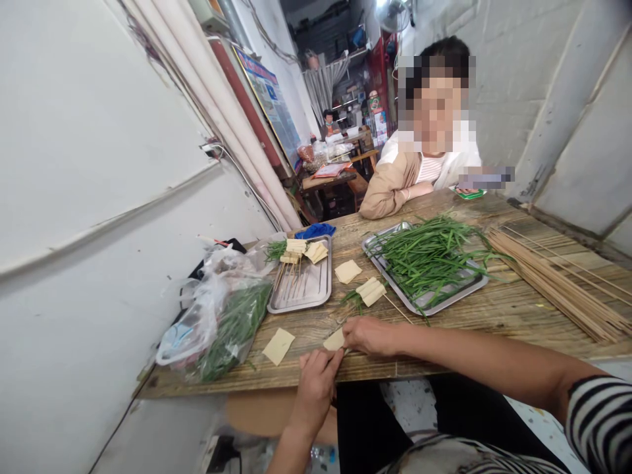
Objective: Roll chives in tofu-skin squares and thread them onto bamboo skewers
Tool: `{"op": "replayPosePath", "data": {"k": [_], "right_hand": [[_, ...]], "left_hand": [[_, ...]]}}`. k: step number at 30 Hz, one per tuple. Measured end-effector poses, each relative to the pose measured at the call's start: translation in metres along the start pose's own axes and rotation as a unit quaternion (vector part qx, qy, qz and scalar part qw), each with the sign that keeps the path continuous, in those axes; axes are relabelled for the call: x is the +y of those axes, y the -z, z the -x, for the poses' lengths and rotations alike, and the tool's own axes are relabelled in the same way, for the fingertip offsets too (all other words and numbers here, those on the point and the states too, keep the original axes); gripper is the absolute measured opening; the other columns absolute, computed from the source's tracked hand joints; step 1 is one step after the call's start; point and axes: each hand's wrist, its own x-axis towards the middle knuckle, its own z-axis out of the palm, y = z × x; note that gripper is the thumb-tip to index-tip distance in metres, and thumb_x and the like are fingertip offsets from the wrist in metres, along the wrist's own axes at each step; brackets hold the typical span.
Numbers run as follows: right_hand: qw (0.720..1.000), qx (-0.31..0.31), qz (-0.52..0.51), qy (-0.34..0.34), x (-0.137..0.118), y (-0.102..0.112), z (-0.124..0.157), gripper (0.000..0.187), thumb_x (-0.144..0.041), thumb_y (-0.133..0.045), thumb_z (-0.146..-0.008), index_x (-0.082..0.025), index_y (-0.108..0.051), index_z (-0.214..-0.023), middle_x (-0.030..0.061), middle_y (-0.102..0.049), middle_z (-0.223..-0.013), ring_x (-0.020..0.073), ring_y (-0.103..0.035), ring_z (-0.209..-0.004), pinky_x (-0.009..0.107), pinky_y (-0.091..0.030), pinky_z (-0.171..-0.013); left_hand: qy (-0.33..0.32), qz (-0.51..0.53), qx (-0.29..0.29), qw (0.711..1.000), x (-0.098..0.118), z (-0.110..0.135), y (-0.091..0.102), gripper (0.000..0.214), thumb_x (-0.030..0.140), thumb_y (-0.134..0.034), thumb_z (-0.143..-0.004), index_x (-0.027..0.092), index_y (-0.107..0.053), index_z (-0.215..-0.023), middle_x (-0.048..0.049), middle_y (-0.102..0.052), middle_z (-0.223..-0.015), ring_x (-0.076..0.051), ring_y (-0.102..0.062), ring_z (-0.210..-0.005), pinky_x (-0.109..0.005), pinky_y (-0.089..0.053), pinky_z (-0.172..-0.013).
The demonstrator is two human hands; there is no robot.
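A pale square tofu sheet (334, 340) lies at the table's near edge between my two hands. My right hand (368, 334) is closed on its right side, the fingers bent down over it. My left hand (318, 372) pinches at the near edge, thumb and fingertips close to my right fingers. What lies under the fingertips is hidden. To the left is another tofu sheet (278, 346), flat on the wood. Beyond my right hand are rolled tofu pieces with chives (371, 291) on a skewer (397, 308), and farther off a third loose sheet (348, 271).
A metal tray (328, 289) holds finished skewers. Another tray (457, 296) is heaped with green chives (429, 253). Bamboo skewers (557, 283) lie at the right. A plastic bag of greens (234, 329) sits at the left. A person (395, 178) sits across the table.
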Motion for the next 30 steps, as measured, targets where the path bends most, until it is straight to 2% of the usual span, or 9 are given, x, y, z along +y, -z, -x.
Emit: {"op": "replayPosePath", "data": {"k": [3,6,9,11,13,20,26,30], "right_hand": [[1.0,0.016,0.005,-0.018,-0.002,0.002,0.0,0.018,-0.017,-0.055,-0.084,-0.016,-0.068,-0.071,0.0034,-0.061,-0.074,0.0139,-0.05,-0.073,0.027,-0.031,-0.063],[0.999,0.013,0.018,-0.045,-0.004,0.005,-0.001,0.018,-0.021,-0.058,-0.084,-0.017,-0.069,-0.07,0.0039,-0.062,-0.079,0.0161,-0.051,-0.079,0.03,-0.03,-0.068],[0.998,-0.008,0.03,-0.061,-0.006,0.009,-0.004,0.019,-0.024,-0.059,-0.084,-0.017,-0.07,-0.07,0.0046,-0.063,-0.081,0.0177,-0.05,-0.082,0.032,-0.029,-0.07],[0.997,-0.016,0.031,-0.067,-0.006,0.011,-0.005,0.018,-0.023,-0.058,-0.084,-0.017,-0.07,-0.073,0.0051,-0.064,-0.081,0.0182,-0.05,-0.082,0.033,-0.029,-0.071],[0.997,-0.021,0.026,-0.069,-0.006,0.012,-0.007,0.015,-0.022,-0.059,-0.083,-0.018,-0.072,-0.076,0.0052,-0.065,-0.081,0.0184,-0.05,-0.083,0.033,-0.029,-0.072],[0.996,-0.033,-0.006,-0.085,-0.004,0.017,-0.007,0.013,-0.021,-0.06,-0.081,-0.02,-0.074,-0.083,0.0056,-0.067,-0.083,0.0195,-0.052,-0.087,0.033,-0.029,-0.075],[0.995,-0.043,-0.029,-0.086,-0.001,0.017,-0.007,0.013,-0.019,-0.063,-0.079,-0.02,-0.074,-0.086,0.0052,-0.068,-0.085,0.0189,-0.054,-0.089,0.031,-0.029,-0.076],[0.994,-0.047,-0.032,-0.089,-0.002,0.019,-0.006,0.015,-0.018,-0.061,-0.081,-0.021,-0.073,-0.088,0.0046,-0.067,-0.085,0.0182,-0.055,-0.088,0.031,-0.029,-0.077]], "left_hand": [[0.039,-0.008,0.018,0.999,0.01,-0.005,0.0,0.026,0.018,-0.05,-0.089,0.022,-0.061,-0.112,-0.0041,-0.066,-0.09,-0.016,-0.057,-0.083,-0.032,-0.031,-0.073],[0.067,-0.024,0.065,0.995,0.019,-0.009,-0.002,0.017,0.025,-0.056,-0.087,0.022,-0.065,-0.102,-0.0025,-0.067,-0.084,-0.016,-0.058,-0.079,-0.033,-0.029,-0.072],[0.056,-0.06,0.095,0.992,0.021,-0.009,-0.005,0.025,0.02,-0.052,-0.089,0.021,-0.061,-0.113,-0.0017,-0.067,-0.081,-0.014,-0.058,-0.075,-0.032,-0.029,-0.073],[0.027,-0.087,0.089,0.992,0.019,-0.006,-0.007,0.032,0.018,-0.049,-0.091,0.02,-0.055,-0.122,-0.0028,-0.068,-0.083,-0.015,-0.058,-0.077,-0.033,-0.029,-0.075],[0.004,-0.099,0.077,0.992,0.016,-0.002,-0.008,0.032,0.018,-0.047,-0.092,0.021,-0.055,-0.123,-0.0042,-0.069,-0.088,-0.017,-0.058,-0.081,-0.033,-0.03,-0.076],[-0.002,-0.12,0.071,0.99,0.016,0.003,-0.007,0.032,0.02,-0.044,-0.092,0.024,-0.057,-0.122,-0.0054,-0.069,-0.093,-0.017,-0.057,-0.082,-0.034,-0.031,-0.077],[0.067,-0.04,0.104,0.992,0.02,-0.01,-0.006,0.019,0.019,-0.051,-0.089,0.025,-0.068,-0.096,-0.0005,-0.07,-0.079,-0.015,-0.058,-0.072,-0.034,-0.03,-0.072],[0.109,0.031,0.068,0.991,0.015,-0.021,-0.002,0.017,0.019,-0.056,-0.086,0.026,-0.072,-0.084,0.0009,-0.07,-0.071,-0.015,-0.059,-0.067,-0.033,-0.03,-0.067]]}}
